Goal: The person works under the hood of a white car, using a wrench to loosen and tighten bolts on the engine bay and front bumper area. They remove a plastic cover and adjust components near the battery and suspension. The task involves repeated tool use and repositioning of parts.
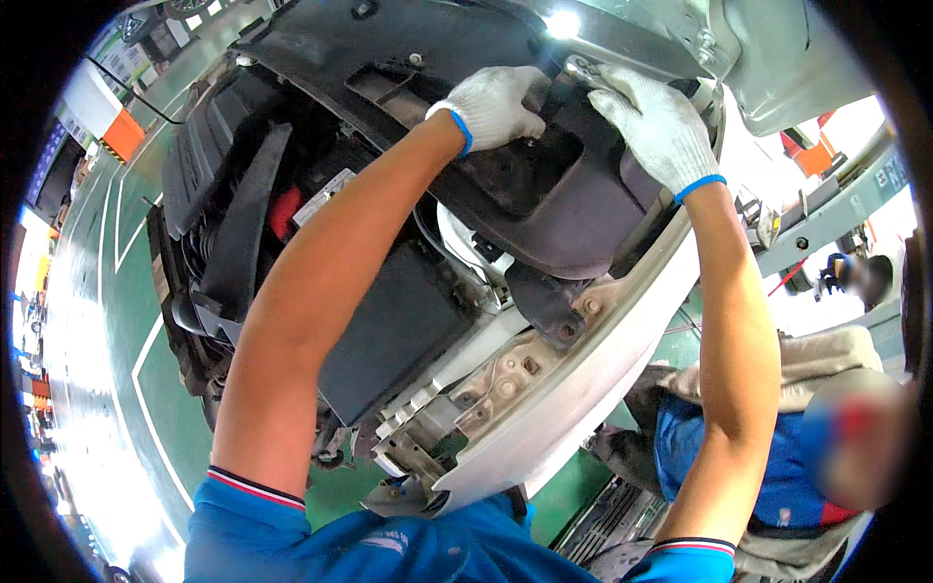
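Observation:
Both my hands wear white knit gloves with blue cuffs and reach over the front corner of a car's engine bay. My left hand (491, 109) lies on the black plastic cover (583, 219), its thumb and forefinger apart in a C shape beside a recess; its other fingers are partly hidden. Farther right, my right hand (659, 126) is at the cover's far edge, fingers stretched forward and thumb apart. Its fingertips are close to a small shiny metal piece (580, 68), whose kind I cannot make out.
The black battery-like box (394, 316) and the white bumper (593, 389) lie nearer me. A bright lamp (562, 24) shines at the far side. At right a crouching person in blue (690, 457) is beside the car. Green floor (126, 321) with white lines spreads left.

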Demonstrator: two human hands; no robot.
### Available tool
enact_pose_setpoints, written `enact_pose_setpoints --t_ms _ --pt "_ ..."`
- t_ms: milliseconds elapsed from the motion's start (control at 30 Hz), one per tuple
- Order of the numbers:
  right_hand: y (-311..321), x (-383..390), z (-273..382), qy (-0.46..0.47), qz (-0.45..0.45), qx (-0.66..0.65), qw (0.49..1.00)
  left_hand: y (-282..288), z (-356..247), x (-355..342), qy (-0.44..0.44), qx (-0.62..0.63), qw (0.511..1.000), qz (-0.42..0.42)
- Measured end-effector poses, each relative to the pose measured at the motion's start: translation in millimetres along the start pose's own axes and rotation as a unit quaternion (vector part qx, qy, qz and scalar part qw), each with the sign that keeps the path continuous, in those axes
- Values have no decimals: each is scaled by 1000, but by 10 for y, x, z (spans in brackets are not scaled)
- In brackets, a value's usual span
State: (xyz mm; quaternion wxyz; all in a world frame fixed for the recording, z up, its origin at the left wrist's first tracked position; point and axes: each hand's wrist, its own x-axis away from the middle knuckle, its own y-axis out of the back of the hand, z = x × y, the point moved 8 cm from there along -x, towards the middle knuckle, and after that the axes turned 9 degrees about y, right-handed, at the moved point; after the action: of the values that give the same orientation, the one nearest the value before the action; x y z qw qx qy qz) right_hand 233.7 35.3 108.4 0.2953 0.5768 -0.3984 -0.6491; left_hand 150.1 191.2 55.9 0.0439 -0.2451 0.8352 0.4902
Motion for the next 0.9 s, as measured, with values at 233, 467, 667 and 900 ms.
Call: enact_pose_setpoints --t_ms 233,467,667,900 --pt "-59 -491 -32 58 27 155 986 168 -98 -74 26 -49 984 -171" --pt "52 -544 322 96 80 149 981 163 61 -192 22 -34 990 -136" --pt "201 -307 717 63 74 46 994 158 154 -270 -17 -33 995 -91" --pt "175 -231 176 10 73 114 991 101 16 -226 68 13 987 -144"
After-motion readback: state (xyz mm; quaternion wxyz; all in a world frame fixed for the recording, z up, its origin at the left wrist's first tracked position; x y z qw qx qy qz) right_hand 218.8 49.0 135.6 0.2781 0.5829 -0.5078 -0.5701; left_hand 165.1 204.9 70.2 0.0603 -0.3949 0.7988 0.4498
